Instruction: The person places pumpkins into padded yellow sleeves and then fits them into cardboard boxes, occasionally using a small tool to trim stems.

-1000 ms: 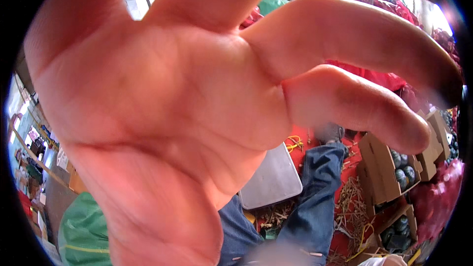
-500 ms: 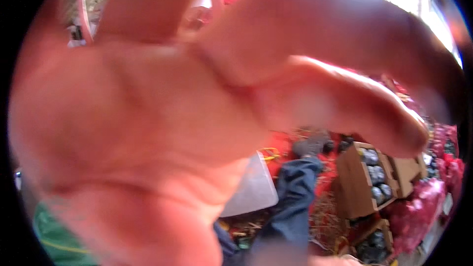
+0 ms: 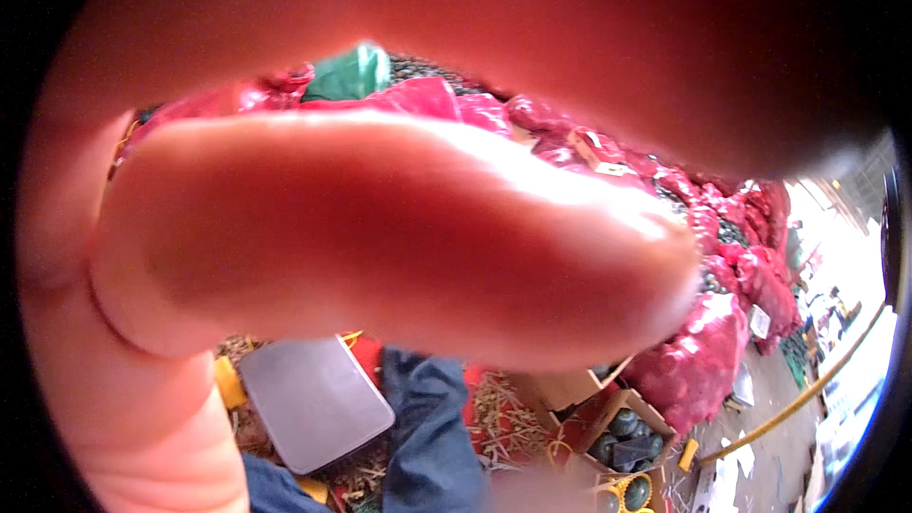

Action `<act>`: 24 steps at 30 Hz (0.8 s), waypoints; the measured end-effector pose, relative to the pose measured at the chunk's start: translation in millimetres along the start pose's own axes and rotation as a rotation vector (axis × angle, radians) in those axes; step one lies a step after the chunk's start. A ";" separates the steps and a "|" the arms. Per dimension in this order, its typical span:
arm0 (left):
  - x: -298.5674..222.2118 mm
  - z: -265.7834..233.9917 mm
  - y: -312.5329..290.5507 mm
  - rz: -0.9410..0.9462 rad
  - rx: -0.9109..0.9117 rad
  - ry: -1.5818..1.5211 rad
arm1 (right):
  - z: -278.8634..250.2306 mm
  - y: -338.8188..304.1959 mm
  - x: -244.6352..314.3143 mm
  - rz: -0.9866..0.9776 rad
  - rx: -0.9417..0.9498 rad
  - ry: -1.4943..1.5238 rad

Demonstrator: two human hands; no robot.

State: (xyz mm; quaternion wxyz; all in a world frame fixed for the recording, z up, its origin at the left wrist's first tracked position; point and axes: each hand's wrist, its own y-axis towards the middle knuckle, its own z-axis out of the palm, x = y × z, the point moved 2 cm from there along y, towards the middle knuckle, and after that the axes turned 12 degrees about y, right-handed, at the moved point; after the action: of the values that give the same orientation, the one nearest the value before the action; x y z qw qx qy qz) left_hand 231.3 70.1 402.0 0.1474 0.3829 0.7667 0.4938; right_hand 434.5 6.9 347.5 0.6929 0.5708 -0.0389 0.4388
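Observation:
Very close to the camera, my left hand (image 3: 399,237) fills much of the head view, coming in from the lower left. Its fingers stretch to the right with a gap between them, and nothing shows in them. The upper finger is dark and blurred. At the bottom edge a pale, smeared shape looks like part of my right hand (image 3: 537,489); its fingers cannot be made out. Close to that shape are dark green round fruit (image 3: 637,491) in yellow foam nets and an open cardboard box (image 3: 655,408) holding more dark round fruit.
A grey rectangular plastic lid or panel (image 3: 313,404) lies beside a leg in dark blue trousers (image 3: 427,437). Straw (image 3: 513,408) litters the red floor covering. Full red mesh sacks (image 3: 693,361) are heaped beyond, with a green sack (image 3: 351,73). A yellow rope (image 3: 807,404) runs at right.
My left hand has shifted so that its fingers, rather than its palm, cover the middle. The view has swung right, showing more red sacks and the yellow rope.

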 end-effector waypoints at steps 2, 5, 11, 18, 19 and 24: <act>-3.5 -1.1 5.3 -0.013 0.014 0.034 | -7.9 -4.3 -4.1 0.010 0.048 -0.087; -9.7 9.1 12.7 -0.014 0.005 0.035 | -8.7 -14.3 -5.2 0.030 0.075 -0.203; -27.9 29.2 29.5 -0.023 -0.025 -0.002 | -8.3 -25.1 -7.8 0.064 0.094 -0.376; -46.7 49.7 46.3 -0.025 -0.035 -0.054 | 1.3 -40.0 -7.4 0.104 0.113 -0.530; -49.2 51.3 47.8 -0.024 -0.032 -0.061 | 3.3 -41.8 -9.1 0.106 0.123 -0.549; -59.4 59.7 53.1 -0.031 -0.011 -0.091 | 13.7 -49.4 -16.9 0.094 0.152 -0.626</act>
State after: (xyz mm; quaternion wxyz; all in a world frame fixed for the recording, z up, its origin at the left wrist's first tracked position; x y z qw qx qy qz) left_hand 330.2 76.6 411.2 0.1915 0.3923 0.7624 0.4777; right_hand 462.5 -12.2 305.5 0.5818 0.7257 -0.2435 0.2750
